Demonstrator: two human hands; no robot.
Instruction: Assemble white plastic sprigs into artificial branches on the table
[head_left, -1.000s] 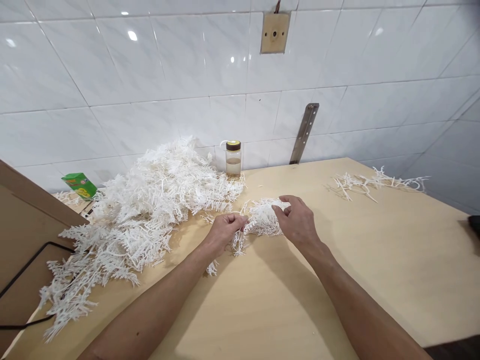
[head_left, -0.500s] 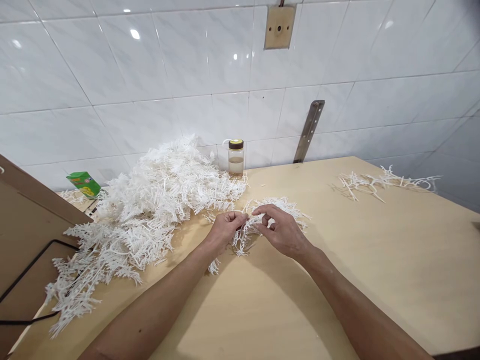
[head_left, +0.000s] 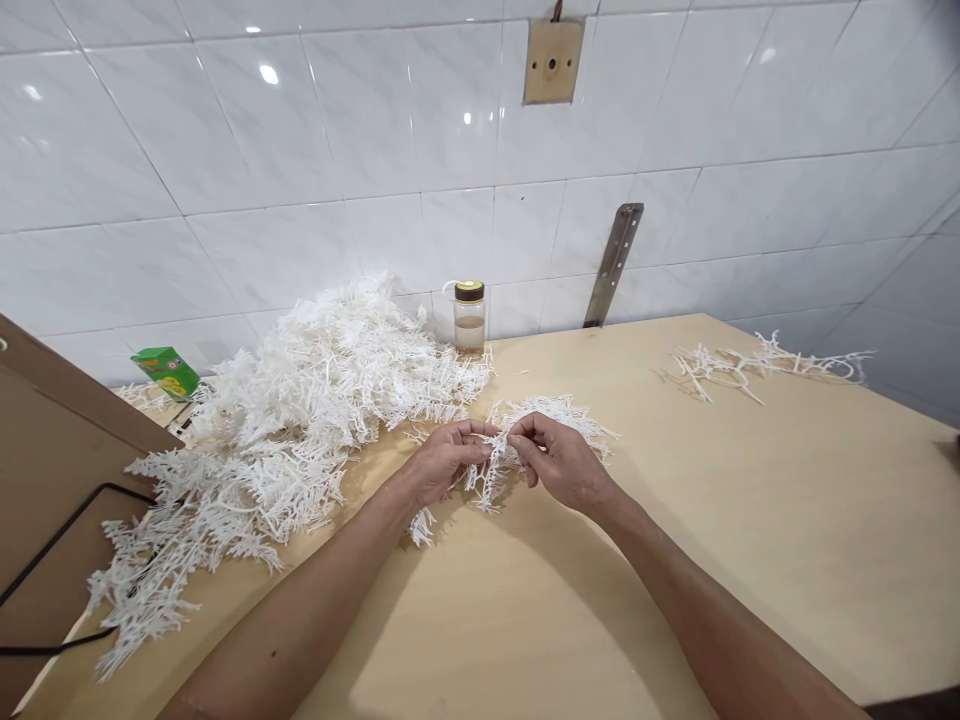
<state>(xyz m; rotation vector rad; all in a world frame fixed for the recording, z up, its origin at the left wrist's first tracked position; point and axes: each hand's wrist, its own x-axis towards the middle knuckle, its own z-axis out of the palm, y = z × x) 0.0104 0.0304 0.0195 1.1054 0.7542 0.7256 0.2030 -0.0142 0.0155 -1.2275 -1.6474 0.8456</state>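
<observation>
My left hand (head_left: 444,462) is curled loosely around a white plastic branch (head_left: 486,488), its thumb and fingers a little apart near the tips. A small tuft of white twigs (head_left: 422,527) sticks out below that hand. My right hand (head_left: 559,462) pinches the branch between thumb and index finger, close to the left fingertips. Just behind the hands, a small heap of white branches (head_left: 581,415) lies on the table, partly hidden by my right hand.
A large pile of white branches (head_left: 322,380) covers the left side of the table (head_left: 750,520). Bare white twigs (head_left: 739,368) lie at the back right. A bottle (head_left: 469,325) stands by the tiled wall, a green box (head_left: 166,373) at left, near a cardboard box (head_left: 67,450).
My right thumb and index finger have closed on the branch from an open pose. The left hand's pinch has loosened, its fingers now straighter.
</observation>
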